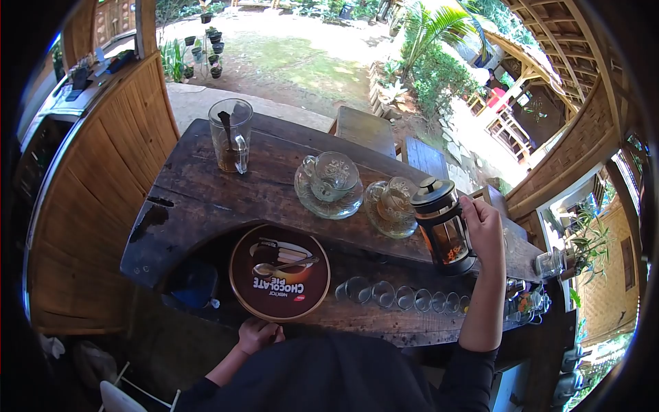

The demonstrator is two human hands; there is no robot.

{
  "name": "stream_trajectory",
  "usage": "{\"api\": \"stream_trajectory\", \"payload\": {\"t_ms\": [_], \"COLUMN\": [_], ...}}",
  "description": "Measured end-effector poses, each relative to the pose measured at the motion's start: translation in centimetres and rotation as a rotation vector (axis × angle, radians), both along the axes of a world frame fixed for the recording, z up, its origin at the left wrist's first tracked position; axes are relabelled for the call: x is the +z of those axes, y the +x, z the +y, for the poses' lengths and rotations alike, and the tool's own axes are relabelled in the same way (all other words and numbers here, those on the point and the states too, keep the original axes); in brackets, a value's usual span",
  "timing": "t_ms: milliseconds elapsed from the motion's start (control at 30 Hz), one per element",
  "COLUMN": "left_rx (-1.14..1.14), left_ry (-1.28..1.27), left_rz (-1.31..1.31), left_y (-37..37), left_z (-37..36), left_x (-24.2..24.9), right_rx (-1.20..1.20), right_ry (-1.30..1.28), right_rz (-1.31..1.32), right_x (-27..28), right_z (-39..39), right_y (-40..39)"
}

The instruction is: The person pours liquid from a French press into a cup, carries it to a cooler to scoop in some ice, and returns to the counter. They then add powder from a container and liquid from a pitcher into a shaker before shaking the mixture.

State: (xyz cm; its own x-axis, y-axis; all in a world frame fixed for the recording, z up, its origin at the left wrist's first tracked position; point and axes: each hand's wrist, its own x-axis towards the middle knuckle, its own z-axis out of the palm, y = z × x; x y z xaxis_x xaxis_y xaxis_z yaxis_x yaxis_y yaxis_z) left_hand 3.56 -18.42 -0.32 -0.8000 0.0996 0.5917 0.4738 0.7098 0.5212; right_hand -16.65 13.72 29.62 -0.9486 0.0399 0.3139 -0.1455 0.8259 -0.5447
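A person at a dark wooden bench has a round brown tray printed "Chocolate Pie" close in front of them, a spoon lying on it. To the right of the tray and farther out, the right hand grips the handle of a French press (I cannot tell whether its base touches the wood). The left hand is loosely curled at the tray's near rim; whether it holds anything is unclear.

The clear-walled press looks breakable, probably slick and rather weighty with the liquid inside. The side handle seems the safest hold, with the lid kept steady.

Beyond the tray, rightward, are two glass cups on saucers.
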Motion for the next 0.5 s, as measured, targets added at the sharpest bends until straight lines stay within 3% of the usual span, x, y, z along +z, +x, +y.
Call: {"api": "stream_trajectory", "payload": {"t_ms": [500], "left_rx": [0.004], "left_ry": [0.008], "left_rz": [0.079], "left_y": [-0.2], "left_z": [0.1], "left_x": [-0.8], "right_rx": [0.000], "right_ry": [0.000], "right_rz": [0.003], "right_x": [-0.1], "right_z": [-0.2], "right_y": [0.1]}}
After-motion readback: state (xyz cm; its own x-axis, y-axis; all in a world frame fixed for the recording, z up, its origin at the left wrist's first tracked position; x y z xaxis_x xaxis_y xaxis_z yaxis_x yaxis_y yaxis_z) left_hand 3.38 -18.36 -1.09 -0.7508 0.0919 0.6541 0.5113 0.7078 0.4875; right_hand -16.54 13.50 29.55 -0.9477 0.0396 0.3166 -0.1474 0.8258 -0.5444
